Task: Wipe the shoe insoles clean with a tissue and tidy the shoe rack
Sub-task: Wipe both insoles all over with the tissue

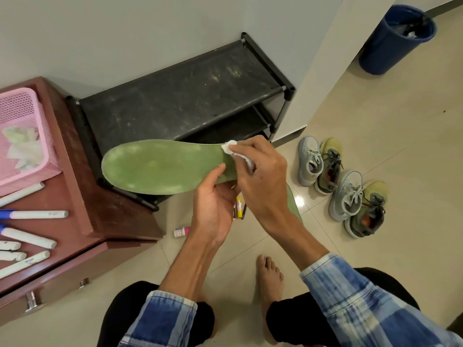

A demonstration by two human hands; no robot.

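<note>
Holding insole, left hand; tissue, right hand.

Green insole, white tissue, black rack, pink basket, blue bin (sleeves blue-white plaid).

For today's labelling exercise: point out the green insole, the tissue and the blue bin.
green insole [155, 166]: head view, middle of its flat face.
tissue [229, 147]: head view, exposed end of the wad.
blue bin [383, 50]: head view, outer wall.
</note>
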